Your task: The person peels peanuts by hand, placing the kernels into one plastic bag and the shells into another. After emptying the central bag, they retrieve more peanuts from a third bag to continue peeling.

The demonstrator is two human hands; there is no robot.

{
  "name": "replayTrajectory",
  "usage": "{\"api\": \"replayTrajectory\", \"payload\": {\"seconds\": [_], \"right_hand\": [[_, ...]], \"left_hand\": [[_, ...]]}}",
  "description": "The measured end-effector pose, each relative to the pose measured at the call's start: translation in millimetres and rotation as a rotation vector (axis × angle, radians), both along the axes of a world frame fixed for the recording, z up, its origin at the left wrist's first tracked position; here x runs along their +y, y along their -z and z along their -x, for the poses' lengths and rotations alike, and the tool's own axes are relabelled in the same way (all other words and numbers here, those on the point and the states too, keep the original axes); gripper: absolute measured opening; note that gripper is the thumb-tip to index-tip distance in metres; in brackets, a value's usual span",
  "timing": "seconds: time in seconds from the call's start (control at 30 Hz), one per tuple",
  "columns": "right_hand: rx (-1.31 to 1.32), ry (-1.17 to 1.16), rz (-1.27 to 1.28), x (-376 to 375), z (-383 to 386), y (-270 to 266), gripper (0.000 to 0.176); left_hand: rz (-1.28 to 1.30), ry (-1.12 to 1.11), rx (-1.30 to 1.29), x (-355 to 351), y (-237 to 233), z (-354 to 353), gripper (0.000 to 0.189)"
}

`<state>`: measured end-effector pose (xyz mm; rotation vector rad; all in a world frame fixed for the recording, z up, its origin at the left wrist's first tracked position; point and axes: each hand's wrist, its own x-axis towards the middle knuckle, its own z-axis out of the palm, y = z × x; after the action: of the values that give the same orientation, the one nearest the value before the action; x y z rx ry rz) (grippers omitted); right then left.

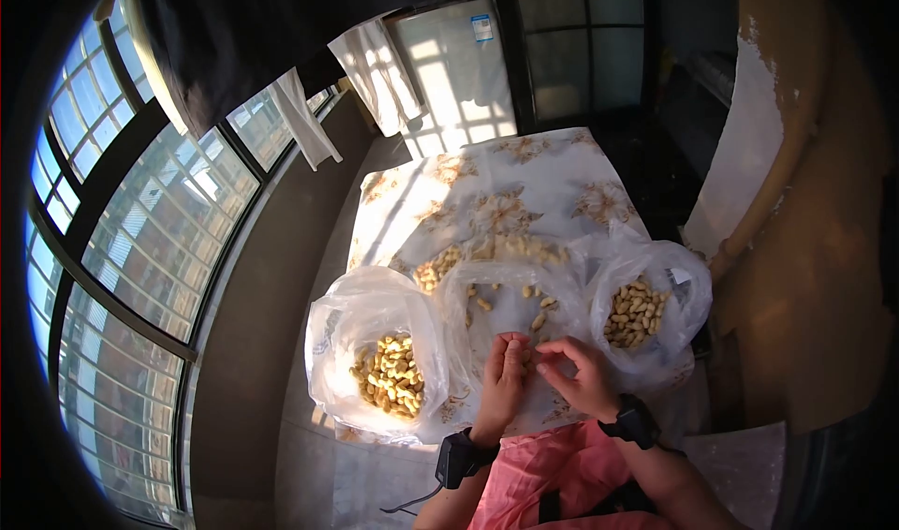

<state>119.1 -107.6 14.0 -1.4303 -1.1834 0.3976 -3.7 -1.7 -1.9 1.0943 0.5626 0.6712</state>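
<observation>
My left hand (505, 380) is over the near edge of the middle clear plastic bag (456, 302), its fingers curled together. Close beside it, my right hand (582, 377) bends its thumb and forefinger toward the left fingertips in a pinch. Whatever the fingers hold is too small or hidden to make out. A few peanuts (538, 321) lie scattered in the middle bag just beyond my hands. To the left stands an open plastic bag (323, 329) with a heap of peanuts (391, 377). On the right, another open bag (690, 307) holds more peanuts (637, 313).
More peanuts (437, 270) lie behind the middle bag on the table's flowered cloth (506, 210). Barred windows (169, 230) line the left side. Dark and white cloths hang at the upper left, before a pale cabinet (459, 71). A wall (796, 277) borders the right.
</observation>
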Motion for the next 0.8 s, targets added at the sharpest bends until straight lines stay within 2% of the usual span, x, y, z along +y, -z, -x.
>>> {"api": "replayTrajectory", "payload": {"seconds": [0.07,0.2,0.27,0.5,0.6,0.67,0.8], "right_hand": [[-0.016,0.005,0.004,0,1,-6,0.020],[-0.020,-0.032,0.005,3,0,-4,0.021],[-0.108,-0.065,0.038,3,-3,-3,0.022],[-0.096,-0.027,0.011,7,-2,6,0.015],[0.007,0.004,0.046,5,-1,11,0.014],[0.107,-0.044,0.074,4,-2,15,0.013],[0.136,-0.062,0.075,4,-2,20,0.012]], "left_hand": [[-0.111,0.010,0.004,-4,0,-2,0.023],[0.011,0.039,-0.027,-8,-12,-1,0.023],[-0.046,0.060,-0.003,-5,-7,-2,0.023],[-0.075,0.062,0.101,-1,-10,0,0.024],[0.033,0.068,0.032,1,-12,-1,0.024],[0.095,0.095,0.041,4,-14,0,0.031],[0.123,0.112,0.090,8,-18,3,0.033]]}}
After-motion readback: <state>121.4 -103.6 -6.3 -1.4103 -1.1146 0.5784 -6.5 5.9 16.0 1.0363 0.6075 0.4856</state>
